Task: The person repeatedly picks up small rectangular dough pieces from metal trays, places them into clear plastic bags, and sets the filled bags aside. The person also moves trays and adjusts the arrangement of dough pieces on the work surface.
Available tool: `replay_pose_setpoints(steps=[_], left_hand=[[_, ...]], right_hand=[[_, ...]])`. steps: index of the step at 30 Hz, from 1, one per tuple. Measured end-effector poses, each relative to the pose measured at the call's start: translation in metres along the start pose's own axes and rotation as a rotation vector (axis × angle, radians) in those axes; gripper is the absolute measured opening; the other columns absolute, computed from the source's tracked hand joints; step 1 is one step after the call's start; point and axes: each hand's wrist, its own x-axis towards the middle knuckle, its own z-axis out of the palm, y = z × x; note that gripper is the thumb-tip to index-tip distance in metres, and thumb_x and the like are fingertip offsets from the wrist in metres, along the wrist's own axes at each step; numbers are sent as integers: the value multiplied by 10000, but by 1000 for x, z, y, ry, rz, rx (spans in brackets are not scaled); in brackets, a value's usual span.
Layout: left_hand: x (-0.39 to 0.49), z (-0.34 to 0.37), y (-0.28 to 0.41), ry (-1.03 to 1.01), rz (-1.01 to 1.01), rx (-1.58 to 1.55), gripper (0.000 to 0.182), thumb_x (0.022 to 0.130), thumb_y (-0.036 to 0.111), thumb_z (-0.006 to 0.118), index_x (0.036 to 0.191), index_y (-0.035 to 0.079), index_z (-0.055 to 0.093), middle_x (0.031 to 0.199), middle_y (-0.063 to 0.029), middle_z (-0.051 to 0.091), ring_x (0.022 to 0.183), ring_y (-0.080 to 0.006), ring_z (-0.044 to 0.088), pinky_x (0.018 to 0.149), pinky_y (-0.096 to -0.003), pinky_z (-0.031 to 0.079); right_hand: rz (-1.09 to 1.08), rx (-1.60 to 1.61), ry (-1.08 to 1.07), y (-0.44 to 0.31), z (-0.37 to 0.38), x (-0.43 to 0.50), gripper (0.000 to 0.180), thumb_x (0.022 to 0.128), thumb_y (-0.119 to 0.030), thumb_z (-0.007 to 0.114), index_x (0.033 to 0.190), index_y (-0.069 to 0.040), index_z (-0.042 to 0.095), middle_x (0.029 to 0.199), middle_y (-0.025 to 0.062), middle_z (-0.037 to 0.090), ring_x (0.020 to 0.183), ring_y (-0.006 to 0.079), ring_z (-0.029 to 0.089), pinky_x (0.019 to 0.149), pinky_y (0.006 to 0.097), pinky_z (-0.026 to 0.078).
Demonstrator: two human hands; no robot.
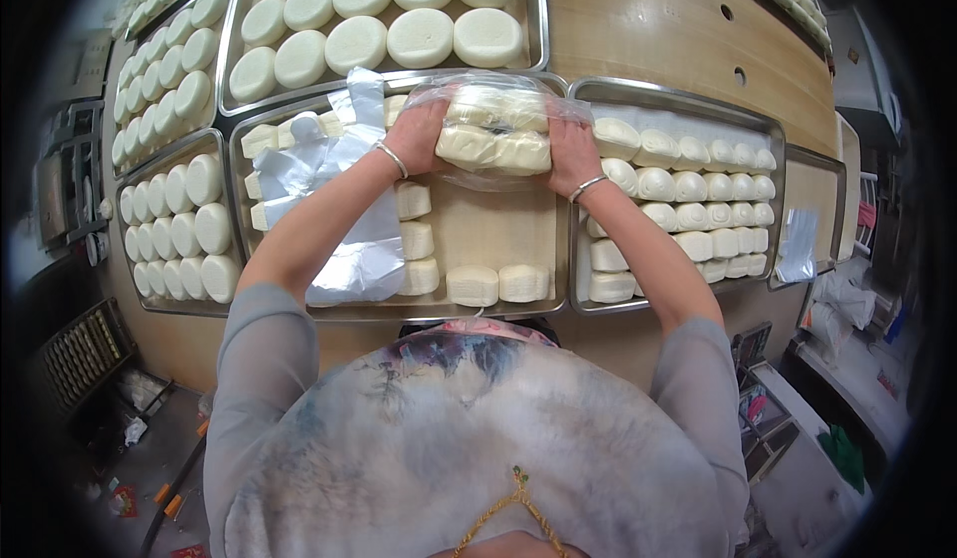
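Between my two hands is a clear plastic bag of white steamed buns point(493, 147), raised over the back of the middle metal tray point(486, 313). My left hand point(417, 138) grips the bag's left side, and my right hand point(574, 147) grips its right side. Several buns show through the film, stacked in two layers. Below, on the tray's liner, two buns point(472, 286) sit near the front edge. A column of buns point(416, 240) stands left of the bare liner. Silvery plastic bags point(359, 237) lie over the tray's left half, partly behind my left forearm.
Right of the middle tray is a tray of rolled buns point(691, 184). Trays of round flat buns point(421, 38) stand behind and at the left point(179, 229). A silvery bag point(798, 244) lies on a smaller tray at the far right. The wooden tabletop point(673, 35) has round holes.
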Motion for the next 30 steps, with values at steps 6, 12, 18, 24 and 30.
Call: replay_pose_setpoints(steps=[6, 12, 18, 24, 30], left_hand=[[-25, -28, 19, 188, 335, -212, 1032, 574, 274, 829, 1410, -1, 289, 1290, -221, 488, 1190, -369, 488, 1041, -399, 382], [-84, -6, 32, -389, -355, -1137, 665, 882, 543, 542, 1315, 45, 456, 1138, -116, 584, 969, -195, 576, 807, -309, 478], [-83, 43, 30, -548, -710, -1423, 719, 892, 728, 322, 1139, 98, 565, 807, -65, 607, 643, -157, 580, 549, -285, 483], [-97, 37, 30, -567, -547, -1296, 626, 900, 607, 456, 1107, 30, 582, 886, -113, 673, 741, -172, 648, 663, -297, 535], [-113, 0, 48, -407, -411, -723, 201, 808, -20, 488, 952, -76, 616, 852, -157, 700, 760, -170, 682, 696, -283, 580]], right_hand=[[-175, 501, 4, 7, -50, -9, 1139, 526, -287, 853, 1439, 4, 237, 1279, 249, 463, 1227, 369, 447, 1059, 427, 339], [317, 1208, -581, 4, -45, -62, 863, 790, -516, 664, 1378, 35, 355, 1297, 169, 504, 1102, 244, 548, 966, 338, 450], [771, 1124, -588, -7, 14, -65, 854, 896, -681, 388, 1260, 89, 438, 1205, 219, 575, 957, 288, 620, 854, 357, 500], [308, 653, -414, -9, 13, -78, 861, 766, -563, 662, 1262, 93, 410, 1138, 288, 596, 1068, 371, 601, 954, 369, 448], [362, 874, -550, -8, -24, -85, 475, 765, -113, 681, 1167, 30, 472, 855, 140, 668, 574, 144, 616, 478, 283, 501]])
